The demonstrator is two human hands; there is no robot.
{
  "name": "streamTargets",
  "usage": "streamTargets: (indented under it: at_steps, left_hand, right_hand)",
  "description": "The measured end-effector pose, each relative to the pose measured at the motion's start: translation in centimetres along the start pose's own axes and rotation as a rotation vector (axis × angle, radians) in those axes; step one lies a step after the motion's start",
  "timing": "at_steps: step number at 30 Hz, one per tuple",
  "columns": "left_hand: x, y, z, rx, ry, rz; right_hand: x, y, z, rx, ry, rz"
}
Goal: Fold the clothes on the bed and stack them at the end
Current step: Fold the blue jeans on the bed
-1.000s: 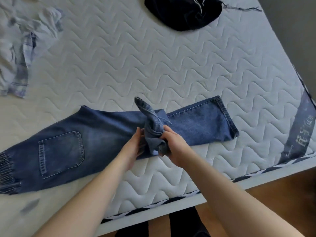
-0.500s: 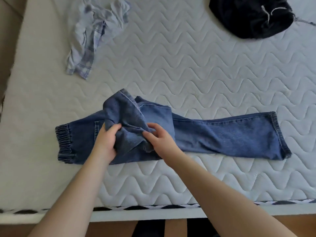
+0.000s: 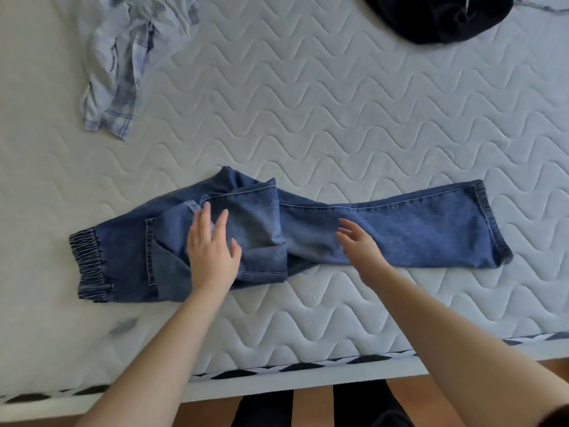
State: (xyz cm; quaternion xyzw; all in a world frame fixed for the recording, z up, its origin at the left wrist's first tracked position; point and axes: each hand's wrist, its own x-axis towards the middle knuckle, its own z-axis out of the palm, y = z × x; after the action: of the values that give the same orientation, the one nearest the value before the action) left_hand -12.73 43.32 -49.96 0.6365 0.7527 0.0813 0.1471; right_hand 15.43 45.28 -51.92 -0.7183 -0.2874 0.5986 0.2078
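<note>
Head view: both hands over the jeans (image 3: pixel 385 232) on the bed (image 3: pixel 338 118).
Left hand (image 3: pixel 212 254) presses flat, fingers straight, on the folded part; right hand (image 3: pixel 360 245) hovers, fingers released. Plaid shirt (image 3: pixel 120 66) crumpled far left, black garment (image 3: pixel 443 16) far right, both well apart.

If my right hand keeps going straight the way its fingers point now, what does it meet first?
The right hand is open, its fingers aimed up and to the left over the jeans. It would most likely meet the folded denim flap near the middle first, though its height above the cloth is unclear.
</note>
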Motion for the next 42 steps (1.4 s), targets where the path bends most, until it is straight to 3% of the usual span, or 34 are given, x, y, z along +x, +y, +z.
streamTargets:
  at_steps: [7, 11, 15, 18, 24, 30, 34, 38, 42]
  left_hand:
    - [2.1, 11.3, 6.4, -0.101, -0.435, 0.417]
    - [3.6, 18.3, 10.0, -0.066, -0.554, 0.548]
    - [4.9, 24.5, 13.3, 0.029, -0.593, 0.595]
    - [5.8, 28.0, 15.8, 0.167, -0.589, 0.528]
    - [8.1, 31.9, 18.5, 0.201, -0.503, 0.330]
    - [9.1, 34.5, 18.6, 0.168, -0.596, 0.436]
    - [8.5, 35.6, 18.2, -0.077, -0.652, 0.409]
    - [9.4, 36.4, 16.9, -0.144, -0.585, 0.466]
    - [12.0, 38.0, 16.3, -0.145, -0.590, 0.545]
  right_hand:
    - [1.7, 3.8, -10.2, -0.002, 0.249, 0.020]
    - [2.2, 6.5, -16.0, -0.077, 0.380, 0.017]
    - [2.9, 8.3, -21.4, -0.284, 0.412, -0.014]
    - [3.5, 9.5, -25.1, -0.498, 0.494, 0.048]
    - [4.8, 12.3, -31.1, -0.522, 0.480, 0.221]
    - [4.0, 13.8, -33.3, -0.316, 0.318, 0.030]
    - [1.9, 13.9, -33.3, -0.120, 0.420, -0.057]
    - [-0.3, 13.5, -33.7, 0.076, 0.496, -0.133]
    - [-0.8, 12.3, -34.8, -0.010, 0.668, -0.121]
